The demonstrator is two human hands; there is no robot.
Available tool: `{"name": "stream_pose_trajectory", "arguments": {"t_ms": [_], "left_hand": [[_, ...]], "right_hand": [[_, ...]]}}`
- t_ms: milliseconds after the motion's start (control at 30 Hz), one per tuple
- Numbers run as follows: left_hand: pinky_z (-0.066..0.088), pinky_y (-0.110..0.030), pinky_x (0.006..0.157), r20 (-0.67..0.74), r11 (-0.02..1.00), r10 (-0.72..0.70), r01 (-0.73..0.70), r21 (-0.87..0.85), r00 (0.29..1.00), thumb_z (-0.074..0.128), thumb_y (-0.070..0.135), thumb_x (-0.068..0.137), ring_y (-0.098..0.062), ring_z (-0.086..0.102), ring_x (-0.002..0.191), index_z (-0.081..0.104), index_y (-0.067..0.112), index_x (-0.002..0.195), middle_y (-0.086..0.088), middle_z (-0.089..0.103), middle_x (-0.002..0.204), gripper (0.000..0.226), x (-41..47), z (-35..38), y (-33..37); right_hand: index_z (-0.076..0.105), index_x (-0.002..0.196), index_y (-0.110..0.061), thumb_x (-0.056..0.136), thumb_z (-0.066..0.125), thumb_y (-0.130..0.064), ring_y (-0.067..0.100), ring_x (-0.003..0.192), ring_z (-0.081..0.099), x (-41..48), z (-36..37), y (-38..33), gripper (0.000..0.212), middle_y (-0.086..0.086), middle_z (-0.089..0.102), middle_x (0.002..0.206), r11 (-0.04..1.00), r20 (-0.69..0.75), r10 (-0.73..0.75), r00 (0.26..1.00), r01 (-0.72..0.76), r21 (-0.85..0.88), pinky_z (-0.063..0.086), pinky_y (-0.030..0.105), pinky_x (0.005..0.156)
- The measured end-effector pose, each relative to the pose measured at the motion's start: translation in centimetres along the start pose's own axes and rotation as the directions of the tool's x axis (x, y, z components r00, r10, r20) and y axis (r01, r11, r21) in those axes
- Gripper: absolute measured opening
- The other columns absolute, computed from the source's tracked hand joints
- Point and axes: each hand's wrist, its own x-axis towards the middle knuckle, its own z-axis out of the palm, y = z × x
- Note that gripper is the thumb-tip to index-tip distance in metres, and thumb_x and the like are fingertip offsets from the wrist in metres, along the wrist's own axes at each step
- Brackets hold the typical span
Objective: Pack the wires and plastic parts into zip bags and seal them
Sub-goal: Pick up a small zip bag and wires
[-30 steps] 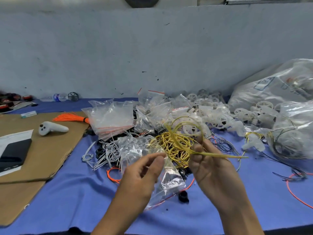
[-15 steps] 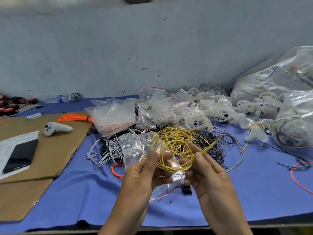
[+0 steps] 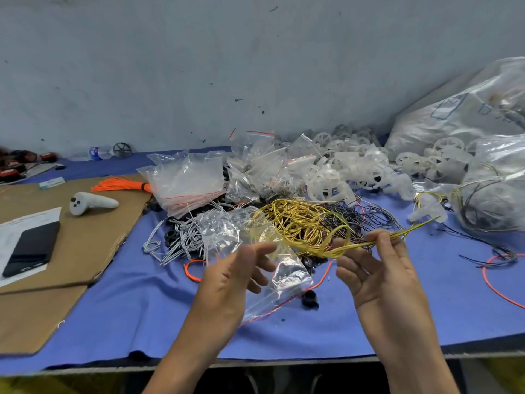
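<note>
A table draped in blue cloth [image 3: 142, 308] is carrying everything. Big clear plastic sacks [image 3: 454, 118] are slumping at its far right, beside a heap of white plastic wheel parts [image 3: 355, 172]. A loose tangle of yellow wires [image 3: 295, 220] is lying mid-table. A clear zip bag with a red seal line [image 3: 287, 275] is sitting just behind the left hand [image 3: 227, 285]; whether its loosely curled fingers are gripping the bag, I cannot tell. The right hand [image 3: 380, 282] is pinching a looped yellow wire bundle [image 3: 345, 249] above the cloth, its ends pointing right.
</note>
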Motion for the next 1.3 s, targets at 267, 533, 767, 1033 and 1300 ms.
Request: {"name": "stream_pose_trajectory", "arguments": {"t_ms": [267, 533, 767, 1033, 1300], "left_hand": [[0.048, -0.033, 0.086, 0.147, 0.453, -0.05, -0.109, 0.885, 0.988, 0.055, 0.048, 0.096, -0.015, 0.059, 0.105, 0.043, 0.045, 0.142, 0.013, 0.055, 0.105, 0.049, -0.6, -1.6, -5.9], [0.048, -0.037, 0.068, 0.173, 0.603, 0.152, -0.23, 0.764, 0.973, 0.041, 0.047, 0.098, -0.02, 0.064, 0.086, 0.042, 0.05, 0.137, 0.004, 0.074, 0.095, 0.039, 0.0, -0.2, -4.2], [0.046, -0.036, 0.067, 0.143, 0.26, 0.074, -0.157, 0.953, 0.987, 0.03, 0.048, 0.104, -0.027, 0.067, 0.093, 0.019, 0.055, 0.15, 0.0, 0.072, 0.101, 0.048, -0.2, -1.0, -3.3], [0.038, -0.025, 0.04, 0.301, 0.26, 0.162, -0.335, 0.906, 0.94, 0.052, 0.036, 0.092, -0.016, 0.066, 0.057, 0.042, 0.04, 0.134, 0.011, 0.069, 0.068, 0.043, -0.9, -0.6, -1.9], [0.043, -0.032, 0.051, 0.44, 0.377, 0.055, -0.427, 0.822, 0.896, 0.065, 0.03, 0.085, -0.027, 0.063, 0.073, 0.043, 0.045, 0.147, 0.002, 0.072, 0.087, 0.067, -2.2, -1.1, -0.8]], "right_hand": [[0.066, 0.078, -0.022, 0.083, 0.058, -0.038, 0.02, 0.042, 0.051, 0.1, -3.3, -0.6, 0.019, 0.026, 0.066, 0.073, 0.926, 0.03, 0.172, 0.985, -0.151, -0.344, 0.043, 0.025, 0.037], [0.059, 0.097, -0.003, 0.101, 0.049, -0.022, 0.025, 0.063, 0.065, -1.4, 0.2, 7.3, 0.023, 0.016, 0.069, 0.079, 0.876, 0.047, 0.409, 0.912, -0.377, -0.301, 0.058, 0.032, 0.06], [0.062, 0.099, 0.006, 0.087, 0.056, -0.009, 0.022, 0.059, 0.059, -1.7, 1.9, 7.6, 0.02, 0.017, 0.065, 0.079, 0.905, 0.091, 0.424, 0.901, -0.424, -0.015, 0.055, 0.027, 0.052], [0.063, 0.085, 0.007, 0.082, 0.045, 0.016, 0.024, 0.078, 0.063, -1.9, 1.9, 9.3, 0.02, 0.02, 0.058, 0.081, 0.918, 0.149, 0.391, 0.908, -0.397, 0.009, 0.057, 0.03, 0.072], [0.061, 0.118, -0.003, 0.096, 0.049, -0.002, 0.028, 0.096, 0.068, 0.8, 3.4, 10.3, 0.025, 0.018, 0.066, 0.103, 0.829, 0.079, 0.492, 0.867, -0.494, 0.262, 0.056, 0.033, 0.083]]}}
